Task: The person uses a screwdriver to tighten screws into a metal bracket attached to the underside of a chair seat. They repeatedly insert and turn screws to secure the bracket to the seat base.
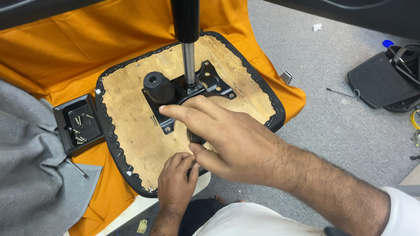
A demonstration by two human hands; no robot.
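I am resting my right hand (pixel 227 140) on the black bracket (pixel 192 94) bolted to the seat's wooden underside (pixel 135 126); its fingers are extended and gripping nothing, the index fingertip touching the bracket edge below the round knob (pixel 158 86). My left hand (pixel 177 181) is pinching closed near the seat's front edge, just under my right thumb; what it is pinching, I cannot tell. A gas cylinder (pixel 187 39) is standing upright in the bracket. A black tray (pixel 78 124) of screws is lying left of the seat, on orange cloth (pixel 65 48).
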